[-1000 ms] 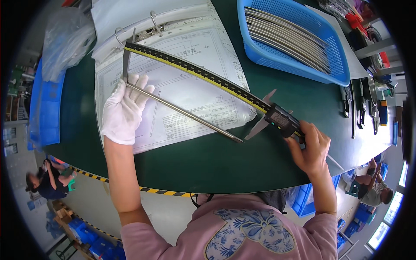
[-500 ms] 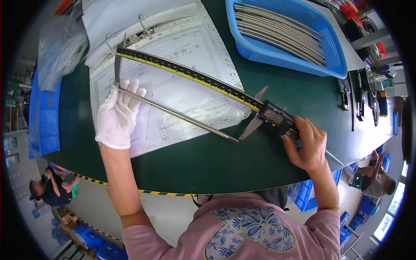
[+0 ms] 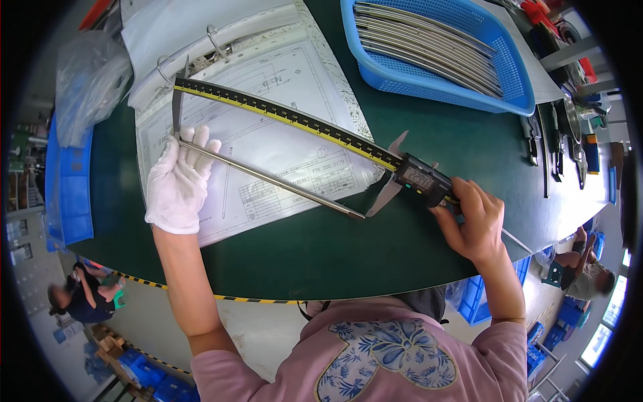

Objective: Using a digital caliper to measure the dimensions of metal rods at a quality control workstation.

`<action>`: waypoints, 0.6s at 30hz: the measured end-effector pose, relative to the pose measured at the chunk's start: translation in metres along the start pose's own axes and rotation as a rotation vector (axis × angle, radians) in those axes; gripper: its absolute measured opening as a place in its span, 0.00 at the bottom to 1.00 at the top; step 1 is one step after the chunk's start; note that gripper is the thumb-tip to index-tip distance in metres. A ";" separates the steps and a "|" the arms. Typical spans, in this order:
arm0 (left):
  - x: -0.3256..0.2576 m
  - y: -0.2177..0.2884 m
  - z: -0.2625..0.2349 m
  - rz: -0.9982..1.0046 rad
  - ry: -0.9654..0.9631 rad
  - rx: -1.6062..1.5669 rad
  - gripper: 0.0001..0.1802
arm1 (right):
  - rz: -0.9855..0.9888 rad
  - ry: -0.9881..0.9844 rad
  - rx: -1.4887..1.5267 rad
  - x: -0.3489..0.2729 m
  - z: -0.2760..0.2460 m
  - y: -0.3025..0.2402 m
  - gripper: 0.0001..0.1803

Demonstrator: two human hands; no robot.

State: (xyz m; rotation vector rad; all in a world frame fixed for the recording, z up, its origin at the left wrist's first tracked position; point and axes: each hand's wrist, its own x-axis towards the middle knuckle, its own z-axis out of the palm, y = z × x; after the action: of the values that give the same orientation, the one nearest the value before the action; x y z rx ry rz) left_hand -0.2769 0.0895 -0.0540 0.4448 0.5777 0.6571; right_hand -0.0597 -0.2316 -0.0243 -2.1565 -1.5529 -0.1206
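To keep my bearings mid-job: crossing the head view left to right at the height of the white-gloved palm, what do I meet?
Blue plastic bin → left hand in a white glove → slender round silver metal rod → black rectangular caliper display housing → bare right hand.
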 end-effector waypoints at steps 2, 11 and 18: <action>0.000 0.000 0.000 0.002 -0.004 -0.006 0.13 | 0.002 0.000 -0.001 0.000 0.001 0.000 0.19; 0.001 0.000 0.002 0.014 0.015 0.010 0.12 | 0.012 0.006 -0.010 0.002 0.002 0.000 0.19; 0.000 -0.002 0.005 0.037 0.046 0.076 0.13 | 0.033 0.021 -0.008 0.000 0.002 0.002 0.18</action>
State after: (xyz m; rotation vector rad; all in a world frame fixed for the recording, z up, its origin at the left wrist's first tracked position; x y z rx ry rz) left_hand -0.2732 0.0872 -0.0514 0.5131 0.6407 0.6840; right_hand -0.0585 -0.2311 -0.0263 -2.1789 -1.5064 -0.1383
